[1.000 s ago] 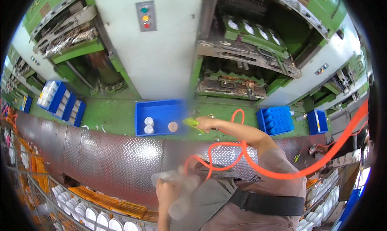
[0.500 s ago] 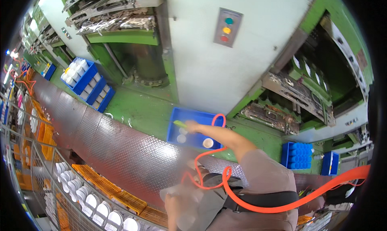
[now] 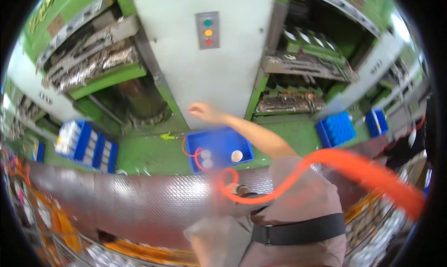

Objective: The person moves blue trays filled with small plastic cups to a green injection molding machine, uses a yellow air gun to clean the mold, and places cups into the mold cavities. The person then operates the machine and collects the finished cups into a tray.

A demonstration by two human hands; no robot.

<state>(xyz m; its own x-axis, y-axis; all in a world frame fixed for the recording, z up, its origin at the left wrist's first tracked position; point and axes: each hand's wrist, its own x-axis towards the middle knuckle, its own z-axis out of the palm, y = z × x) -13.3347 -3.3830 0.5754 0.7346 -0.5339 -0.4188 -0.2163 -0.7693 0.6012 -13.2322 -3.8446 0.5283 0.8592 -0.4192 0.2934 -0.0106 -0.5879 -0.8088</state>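
My right arm reaches forward from the lower right. At its end my right hand (image 3: 201,110), smeared by motion, is raised in front of the white panel, past the far edge of a blue bin (image 3: 223,139). I see nothing in it, but its fingers are too blurred to read. A yellow-green air gun (image 3: 167,136) on a thin orange hose (image 3: 191,154) is left of the bin, apart from the hand. Inside the bin are a whitish round cup-like piece (image 3: 237,155) and pale round pieces (image 3: 206,154). My left forearm runs off the lower edge, its hand out of sight.
Green presses (image 3: 100,66) flank a white panel (image 3: 209,76) with coloured buttons. Stacked blue bins of white pieces (image 3: 88,143) stand left, a bin of blue pieces (image 3: 339,127) right. A thick orange hose (image 3: 354,169) crosses at right, above the metal walkway (image 3: 139,192).
My right hand has let go of the air gun and risen up and left. The air gun is now left of the blue bin. The whole view has turned to the right.
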